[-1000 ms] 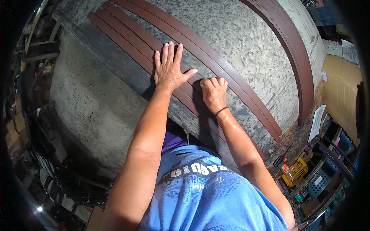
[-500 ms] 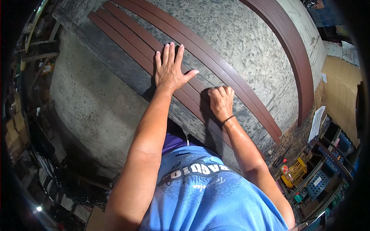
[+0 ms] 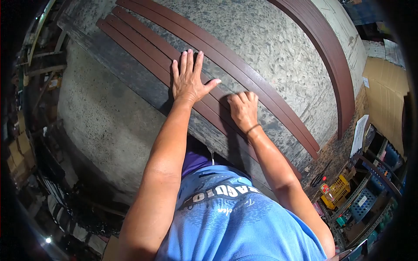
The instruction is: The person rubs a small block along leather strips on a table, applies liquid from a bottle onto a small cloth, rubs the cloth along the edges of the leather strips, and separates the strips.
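Long brown strips (image 3: 143, 50) lie diagonally across the worktable (image 3: 278, 56). My left hand (image 3: 190, 81) is spread flat on them, fingers apart and pointing away from me. To its right, my right hand (image 3: 244, 108) is curled over the same strips, its fingers pressed together. Whatever those fingers may hold is hidden beneath them. Just beyond both hands lies another pair of brown strips (image 3: 261, 89), touched by neither hand.
A curved stack of brown strips (image 3: 333, 65) rests at the table's far right. Cardboard (image 3: 385, 95), a white paper (image 3: 359, 135), a yellow basket (image 3: 337, 191) and a blue perforated bin (image 3: 363, 204) are on the right. Dark clutter lines the left side.
My right hand slid toward the lower right along the strips, then came back toward my left hand. My left hand stays spread on the strips.
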Tool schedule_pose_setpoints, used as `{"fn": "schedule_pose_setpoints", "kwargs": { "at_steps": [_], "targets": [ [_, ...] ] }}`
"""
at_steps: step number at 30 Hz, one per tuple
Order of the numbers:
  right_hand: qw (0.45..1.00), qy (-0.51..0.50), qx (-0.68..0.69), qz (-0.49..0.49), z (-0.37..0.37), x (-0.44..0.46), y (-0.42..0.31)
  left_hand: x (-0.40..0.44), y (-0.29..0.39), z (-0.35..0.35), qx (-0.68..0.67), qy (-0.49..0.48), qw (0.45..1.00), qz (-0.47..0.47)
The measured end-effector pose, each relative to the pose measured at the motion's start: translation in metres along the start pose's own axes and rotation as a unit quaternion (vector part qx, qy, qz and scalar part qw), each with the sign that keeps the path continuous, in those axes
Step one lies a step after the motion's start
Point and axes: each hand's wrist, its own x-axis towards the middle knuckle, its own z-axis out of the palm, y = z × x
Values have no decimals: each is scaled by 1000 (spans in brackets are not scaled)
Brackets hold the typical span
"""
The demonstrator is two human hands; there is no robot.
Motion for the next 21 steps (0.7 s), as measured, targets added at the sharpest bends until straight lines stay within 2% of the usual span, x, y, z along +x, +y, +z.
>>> {"fn": "schedule_pose_setpoints", "kwargs": {
  "at_steps": [3, 9, 11, 12, 16, 17, 19, 21],
  "targets": [
    [1000, -17, -4, -1, -12, -22, 6, -1, 0, -1, -9, 3, 1000, 1],
    [998, 61, -8, 27, 17, 33, -3, 0, 1, -1, 2, -6, 1000, 15],
    [990, 57, -43, 125, -21, 27, 8, 0, -1, 3, 12, -9, 1000, -2],
    [984, 136, -13, 116, -42, 17, 20, 1, -1, 4, 12, -13, 1000, -2],
    [942, 213, -26, 260, -90, -65, 51, -1, -1, 6, 28, 1, 1000, 13],
    [924, 207, -13, 320, -100, -82, 45, -1, -1, 2, 30, 7, 999, 34],
    [900, 238, -22, 365, -106, -121, 31, -4, -2, -5, 3, -21, 999, 41],
    [859, 285, 4, 426, -103, -155, 6, -6, -12, -2, -37, 10, 995, 97]
  ]
}}
